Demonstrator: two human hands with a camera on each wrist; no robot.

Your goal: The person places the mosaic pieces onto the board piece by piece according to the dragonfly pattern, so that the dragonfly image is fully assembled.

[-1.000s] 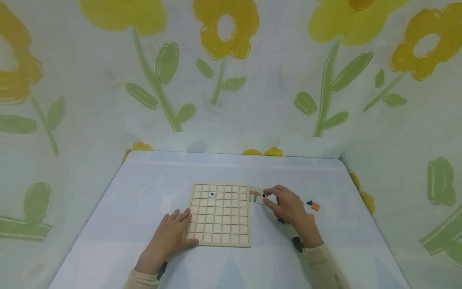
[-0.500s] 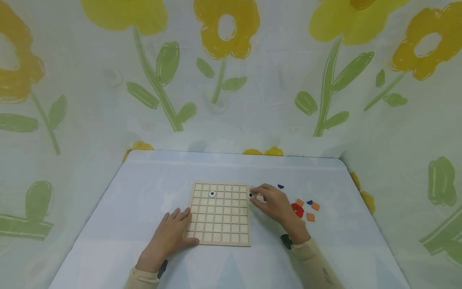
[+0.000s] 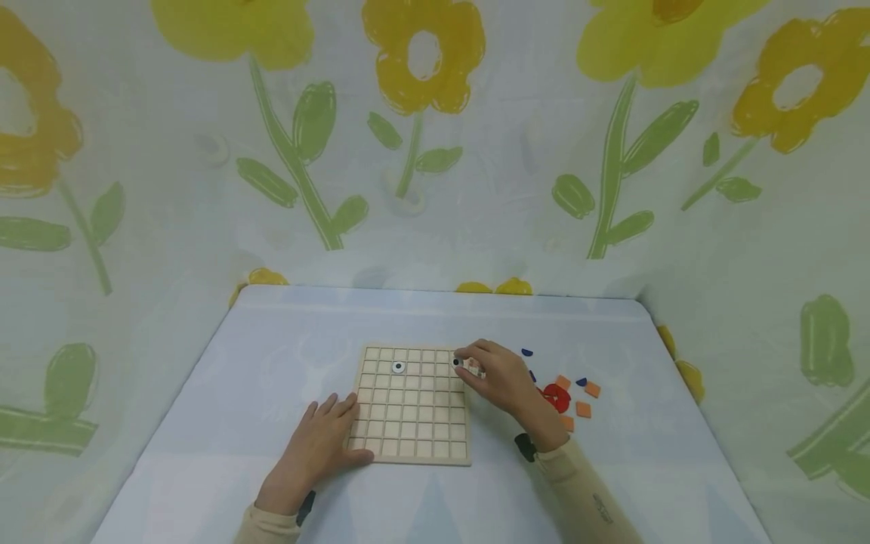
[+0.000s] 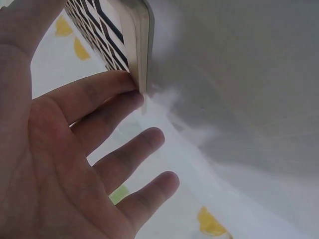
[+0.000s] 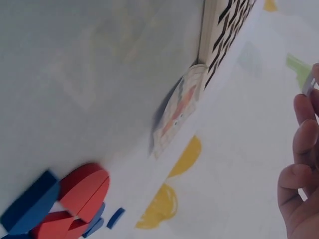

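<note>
A wooden grid board [image 3: 442, 462] lies on the table. My left hand [image 3: 319, 438] touches its left edge with fingers spread; in the left wrist view the fingertips meet the board's rim [image 4: 141, 55]. Between thumb and fingertips, my right hand [image 3: 504, 378] pinches a small white tile with a black dot [image 3: 458, 363], over the board's upper right squares. The right wrist view catches only a sliver of this tile [image 5: 309, 85]. A matching dotted tile [image 3: 398, 367] sits in a square near the board's top left. Partly behind the right hand is a printed pattern card [image 3: 473, 366].
Right of the board lie red rounded pieces [image 3: 559, 398], several orange square tiles [image 3: 592, 390] and several dark blue pieces [image 3: 527, 352]. The right wrist view shows the card [image 5: 178, 112] beside the board's edge. A flower-printed curtain [image 3: 476, 174] surrounds the table.
My right hand has moved left with the dotted tile, from the pattern card to above the board's upper right. Red and orange pieces it covered now show. The left hand has stayed put.
</note>
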